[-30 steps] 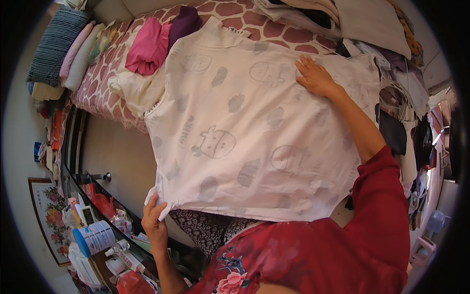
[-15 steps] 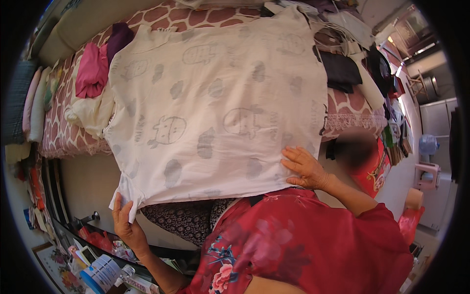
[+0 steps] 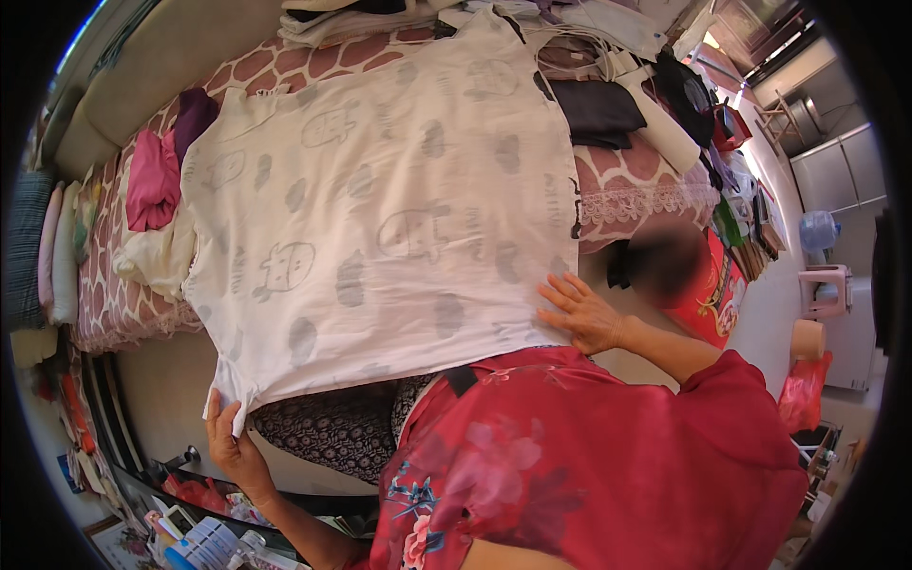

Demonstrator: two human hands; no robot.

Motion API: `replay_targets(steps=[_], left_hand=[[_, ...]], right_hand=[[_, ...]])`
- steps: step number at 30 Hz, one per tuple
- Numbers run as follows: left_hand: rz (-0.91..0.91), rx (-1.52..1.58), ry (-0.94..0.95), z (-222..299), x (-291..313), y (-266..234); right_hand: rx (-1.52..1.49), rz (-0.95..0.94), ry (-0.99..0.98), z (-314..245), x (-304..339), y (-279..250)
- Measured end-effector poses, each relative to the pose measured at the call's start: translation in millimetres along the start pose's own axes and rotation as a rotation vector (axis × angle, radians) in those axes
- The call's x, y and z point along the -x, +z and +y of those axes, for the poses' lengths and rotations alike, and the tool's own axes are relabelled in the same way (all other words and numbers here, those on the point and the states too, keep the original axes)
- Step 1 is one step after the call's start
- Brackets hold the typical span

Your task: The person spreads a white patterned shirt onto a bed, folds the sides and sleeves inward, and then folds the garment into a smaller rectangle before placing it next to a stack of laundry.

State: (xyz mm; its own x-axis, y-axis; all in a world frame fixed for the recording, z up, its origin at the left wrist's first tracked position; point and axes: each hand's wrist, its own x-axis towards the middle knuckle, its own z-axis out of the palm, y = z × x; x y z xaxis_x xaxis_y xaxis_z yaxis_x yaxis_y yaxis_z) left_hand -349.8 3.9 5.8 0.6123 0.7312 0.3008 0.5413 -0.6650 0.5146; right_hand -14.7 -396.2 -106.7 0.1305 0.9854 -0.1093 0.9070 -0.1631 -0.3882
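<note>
Step in hand, as judged: spreading and smoothing a garment flat. The left hand (image 3: 233, 446), nearest the viewer with the forearm rising from the lower edge, pinches the lower corner of the cream cotton shirt with grey cartoon prints (image 3: 380, 218). The right hand (image 3: 584, 313), arm in a red floral sleeve (image 3: 703, 370), lies flat, fingers spread wide, on the hem's opposite end. The shirt lies spread across the pink giraffe-patterned bed (image 3: 646, 185). The next move likely calls for even tension at both corners.
</note>
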Motion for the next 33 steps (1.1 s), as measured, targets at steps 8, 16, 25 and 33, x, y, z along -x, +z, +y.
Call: replay_targets(steps=[8, 16, 25, 33], left_hand=[[0.013, -0.031, 0.029, -10, 7, 5], [0.047, 0.009, -0.033, -2, 1, 7], [0.256, 0.046, -0.053, 13, -2, 10], [0.190, 0.038, -0.087, 7, -5, 13]], right_hand=[[0.156, 0.012, 0.010, 26, 17, 22], [-0.005, 0.475, -0.003, 12, -3, -2], [-0.679, 0.902, 0.147, -10, -24, -94], [-0.769, 1.044, 0.430, 36, 2, -90]])
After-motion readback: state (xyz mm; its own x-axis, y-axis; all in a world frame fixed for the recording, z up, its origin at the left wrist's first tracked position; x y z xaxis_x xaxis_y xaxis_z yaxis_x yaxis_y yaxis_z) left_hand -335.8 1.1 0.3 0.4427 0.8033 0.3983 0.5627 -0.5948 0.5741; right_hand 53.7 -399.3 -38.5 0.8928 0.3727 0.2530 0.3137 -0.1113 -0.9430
